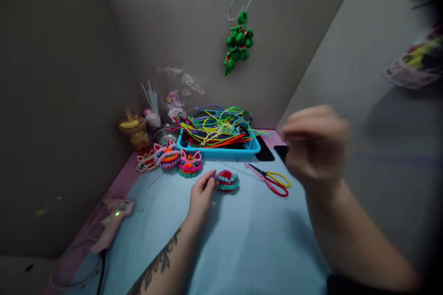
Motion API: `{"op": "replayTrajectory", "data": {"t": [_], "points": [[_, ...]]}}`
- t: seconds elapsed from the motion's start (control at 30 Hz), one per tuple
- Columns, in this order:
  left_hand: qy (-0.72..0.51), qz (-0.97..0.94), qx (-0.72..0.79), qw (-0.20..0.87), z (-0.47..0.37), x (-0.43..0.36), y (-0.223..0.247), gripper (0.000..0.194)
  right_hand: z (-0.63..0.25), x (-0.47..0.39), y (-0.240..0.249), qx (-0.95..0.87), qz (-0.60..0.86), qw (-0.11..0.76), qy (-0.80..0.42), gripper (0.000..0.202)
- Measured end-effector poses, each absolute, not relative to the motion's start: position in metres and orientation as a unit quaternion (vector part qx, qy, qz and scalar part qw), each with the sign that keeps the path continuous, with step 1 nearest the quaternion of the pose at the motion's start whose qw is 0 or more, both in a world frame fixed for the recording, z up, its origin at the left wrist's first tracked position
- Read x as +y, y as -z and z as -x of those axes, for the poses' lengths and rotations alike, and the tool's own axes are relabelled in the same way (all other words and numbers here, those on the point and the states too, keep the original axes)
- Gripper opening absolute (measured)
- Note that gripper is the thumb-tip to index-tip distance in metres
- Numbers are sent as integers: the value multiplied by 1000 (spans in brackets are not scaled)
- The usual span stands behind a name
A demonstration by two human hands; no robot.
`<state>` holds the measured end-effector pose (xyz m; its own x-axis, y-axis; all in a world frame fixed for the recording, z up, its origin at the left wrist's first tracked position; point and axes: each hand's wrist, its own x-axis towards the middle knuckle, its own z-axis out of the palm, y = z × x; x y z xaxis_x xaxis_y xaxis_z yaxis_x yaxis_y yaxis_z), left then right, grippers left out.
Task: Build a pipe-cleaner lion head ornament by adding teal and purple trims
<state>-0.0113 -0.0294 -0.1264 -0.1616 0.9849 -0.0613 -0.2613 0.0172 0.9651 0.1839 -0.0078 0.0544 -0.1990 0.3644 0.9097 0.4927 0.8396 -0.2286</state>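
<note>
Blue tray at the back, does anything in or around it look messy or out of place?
Somewhat: the colourful pipe cleaners lie in a tangled heap, and some ends stick out past the rim of the blue tray, which looks untidy. Nothing else there looks clearly spilled or damaged.

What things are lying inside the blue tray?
The blue tray holds a tangled heap of thin strips, among them green, yellow and orange ones. Whatever lies beneath them is covered and cannot be seen.

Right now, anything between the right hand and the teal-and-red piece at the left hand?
The scissors lie on the blue surface between right hand and piece; the hand looks raised, so likely clears them.
</note>
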Motion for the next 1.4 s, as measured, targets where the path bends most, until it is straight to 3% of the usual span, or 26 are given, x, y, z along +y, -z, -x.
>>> {"op": "replayTrajectory", "data": {"t": [0.17, 0.3, 0.4, 0.57, 0.87, 1.17, 1.4], "points": [[-585, -438, 437, 524, 1, -37, 124, 38, -171, -29, 54, -840, 325, 430, -66, 28], [-554, -520, 457, 462, -4, -41, 126, 31, -164, -39, 110, -796, 366, 467, -120, 23], [-519, -597, 489, 368, -6, -45, 126, 24, -166, -42, 122, -764, 393, 494, -132, 19], [-456, -709, 497, 206, -6, -48, 132, 20, -166, -42, 125, -760, 418, 468, -169, 14], [-410, -763, 477, 149, -4, -48, 137, 19, -157, -44, 123, -694, 488, 449, -280, 7], [-428, -746, 466, 208, -7, -50, 135, 18, -163, -41, 127, -624, 488, 440, -422, 10], [-426, -615, 471, 467, -11, -45, 125, 25, -169, -42, 126, -680, 466, 426, -373, 9]]}}
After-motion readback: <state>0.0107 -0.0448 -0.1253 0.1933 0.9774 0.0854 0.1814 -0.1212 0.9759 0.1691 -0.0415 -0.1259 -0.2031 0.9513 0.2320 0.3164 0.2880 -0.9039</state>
